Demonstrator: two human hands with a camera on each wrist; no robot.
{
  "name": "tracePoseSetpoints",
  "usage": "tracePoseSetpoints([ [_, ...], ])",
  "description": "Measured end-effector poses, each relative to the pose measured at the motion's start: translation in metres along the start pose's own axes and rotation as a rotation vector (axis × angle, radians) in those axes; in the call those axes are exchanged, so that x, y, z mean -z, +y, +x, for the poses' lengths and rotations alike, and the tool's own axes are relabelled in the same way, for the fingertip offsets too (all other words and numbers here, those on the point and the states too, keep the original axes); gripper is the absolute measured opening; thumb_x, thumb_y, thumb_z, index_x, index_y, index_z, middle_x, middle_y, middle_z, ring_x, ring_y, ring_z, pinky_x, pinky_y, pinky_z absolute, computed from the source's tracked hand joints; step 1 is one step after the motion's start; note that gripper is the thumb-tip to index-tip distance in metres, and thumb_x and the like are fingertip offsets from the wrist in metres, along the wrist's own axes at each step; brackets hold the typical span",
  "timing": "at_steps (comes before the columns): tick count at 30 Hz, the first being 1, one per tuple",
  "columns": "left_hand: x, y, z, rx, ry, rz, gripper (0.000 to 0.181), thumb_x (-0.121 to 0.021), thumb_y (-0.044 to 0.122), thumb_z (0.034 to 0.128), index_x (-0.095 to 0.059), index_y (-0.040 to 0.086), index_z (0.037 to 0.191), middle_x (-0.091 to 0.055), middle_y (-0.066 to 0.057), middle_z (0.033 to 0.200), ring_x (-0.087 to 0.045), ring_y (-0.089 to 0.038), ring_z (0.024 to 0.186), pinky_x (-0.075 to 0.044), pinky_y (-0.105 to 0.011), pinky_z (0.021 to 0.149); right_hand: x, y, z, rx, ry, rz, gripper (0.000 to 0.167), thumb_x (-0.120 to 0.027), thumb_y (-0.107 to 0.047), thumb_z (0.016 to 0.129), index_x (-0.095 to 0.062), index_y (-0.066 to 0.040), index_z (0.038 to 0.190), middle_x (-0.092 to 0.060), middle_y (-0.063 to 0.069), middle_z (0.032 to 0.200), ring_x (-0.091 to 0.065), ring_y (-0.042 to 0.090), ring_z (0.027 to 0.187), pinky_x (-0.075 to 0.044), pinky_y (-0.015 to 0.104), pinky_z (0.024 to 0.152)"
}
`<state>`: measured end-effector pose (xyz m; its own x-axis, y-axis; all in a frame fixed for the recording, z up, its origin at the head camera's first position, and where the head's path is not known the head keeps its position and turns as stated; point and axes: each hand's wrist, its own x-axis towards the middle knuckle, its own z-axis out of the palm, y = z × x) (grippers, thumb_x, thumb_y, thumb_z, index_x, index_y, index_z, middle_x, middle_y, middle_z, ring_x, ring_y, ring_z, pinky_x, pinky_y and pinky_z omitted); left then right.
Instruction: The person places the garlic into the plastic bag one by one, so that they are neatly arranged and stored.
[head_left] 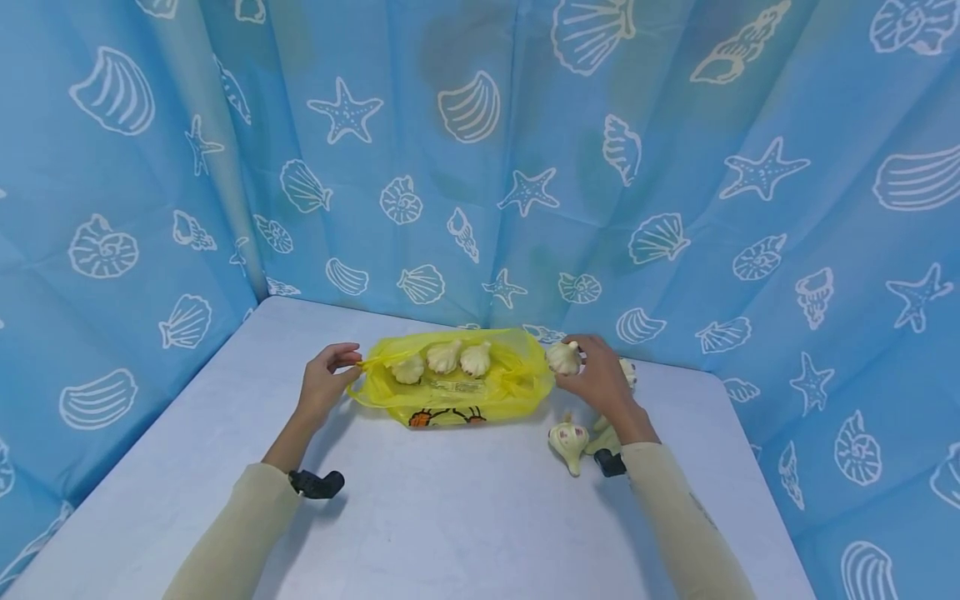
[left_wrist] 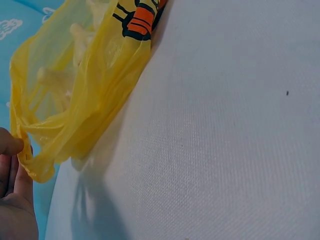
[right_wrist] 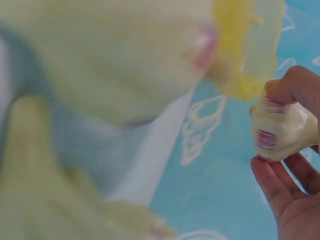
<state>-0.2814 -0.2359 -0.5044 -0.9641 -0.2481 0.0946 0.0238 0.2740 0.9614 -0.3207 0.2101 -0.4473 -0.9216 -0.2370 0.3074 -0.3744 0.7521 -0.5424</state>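
Observation:
A yellow plastic bag (head_left: 517,400) lies on its side with several garlic bulbs (head_left: 444,357) in it. My left hand (head_left: 324,387) pinches the bag's left edge between thumb and fingers; the left wrist view shows that hand (left_wrist: 17,185) at the rim of the bag (left_wrist: 107,85). In my right hand (head_left: 600,379) a garlic bulb (head_left: 564,358) is held by the fingertips, just off the bag's right end. The right wrist view shows this bulb (right_wrist: 282,127), purple-streaked, between thumb and fingers of the hand (right_wrist: 295,200).
More garlic bulbs stand on the white table (head_left: 450,517) by my right wrist, one (head_left: 568,443) nearer the front and others partly hidden by the hand. A blue shell-patterned curtain (head_left: 420,167) hangs behind and at both sides. Black devices (head_left: 318,484) are on both wrists.

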Motion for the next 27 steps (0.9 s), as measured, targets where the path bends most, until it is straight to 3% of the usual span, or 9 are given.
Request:
tracePoseSetpoints([
  [9, 0.0, 0.001, 0.0, -0.004, 0.001, 0.0, 0.041, -0.063, 0.004, 0.0913, -0.056, 0.008, 0.131, -0.061, -0.01, 0.117, -0.056, -0.024, 0.114, -0.046, -0.038, 0.101, -0.009, -0.036, 0.024, 0.095, 0.025, 0.081, 0.053, -0.082, -0.016, 0.075, -0.06, -0.012, 0.123, -0.054, 0.007, 0.119, -0.052, 0.023, 0.103, -0.054, 0.042, 0.085],
  [17, 0.0, 0.003, 0.001, -0.029, 0.012, -0.008, 0.04, -0.063, 0.002, 0.0907, -0.057, 0.007, 0.13, -0.061, -0.012, 0.116, -0.057, -0.024, 0.113, -0.047, -0.038, 0.101, -0.031, -0.056, 0.035, 0.094, -0.017, 0.117, 0.049, -0.081, -0.018, 0.076, -0.062, -0.013, 0.121, -0.054, 0.006, 0.117, -0.053, 0.023, 0.1, -0.055, 0.039, 0.082],
  [23, 0.0, 0.003, 0.001, -0.01, 0.01, -0.012, 0.04, -0.064, 0.003, 0.0905, -0.057, 0.008, 0.13, -0.062, -0.01, 0.116, -0.057, -0.024, 0.112, -0.047, -0.037, 0.1, -0.053, -0.055, 0.038, 0.055, -0.048, 0.103, 0.048, -0.08, -0.015, 0.076, -0.062, -0.012, 0.121, -0.056, 0.007, 0.115, -0.055, 0.024, 0.092, -0.054, 0.04, 0.075],
  [27, 0.0, 0.0, 0.001, 0.004, 0.015, -0.01, 0.04, -0.064, 0.003, 0.0904, -0.057, 0.009, 0.129, -0.061, -0.01, 0.116, -0.057, -0.024, 0.113, -0.048, -0.037, 0.1, -0.065, -0.054, 0.038, 0.021, -0.071, 0.108, 0.048, -0.08, -0.014, 0.077, -0.062, -0.01, 0.121, -0.058, 0.008, 0.117, -0.056, 0.025, 0.096, -0.054, 0.041, 0.077],
])
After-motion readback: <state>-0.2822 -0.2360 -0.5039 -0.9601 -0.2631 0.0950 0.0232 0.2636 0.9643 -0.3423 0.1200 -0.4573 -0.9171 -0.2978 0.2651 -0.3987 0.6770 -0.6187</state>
